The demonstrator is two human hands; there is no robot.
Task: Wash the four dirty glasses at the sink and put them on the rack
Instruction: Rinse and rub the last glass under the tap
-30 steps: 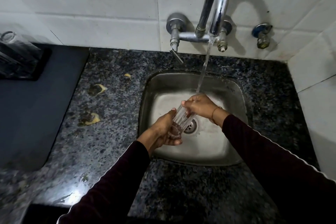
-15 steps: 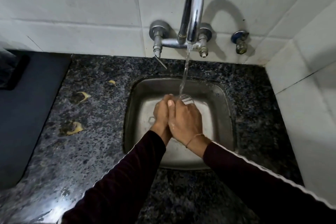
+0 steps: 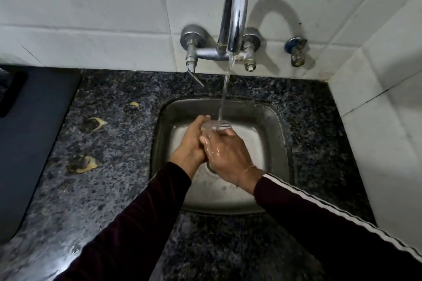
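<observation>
A clear ribbed glass is held upright over the steel sink, its mouth under the running water from the chrome tap. My left hand wraps round its left side. My right hand wraps round its right side and front. Most of the glass is hidden by both hands; only the rim shows. The rack and other glasses are out of view, except a dark edge at the far left.
Speckled black granite counter surrounds the sink, with yellow stains on the left. A dark mat or tray lies at the far left. A small valve sticks out of the white tiled wall on the right.
The glass went from tilted low near the drain to upright under the stream, with both hands now closed round it. My view shifted right, so the glasses at the left left the frame.
</observation>
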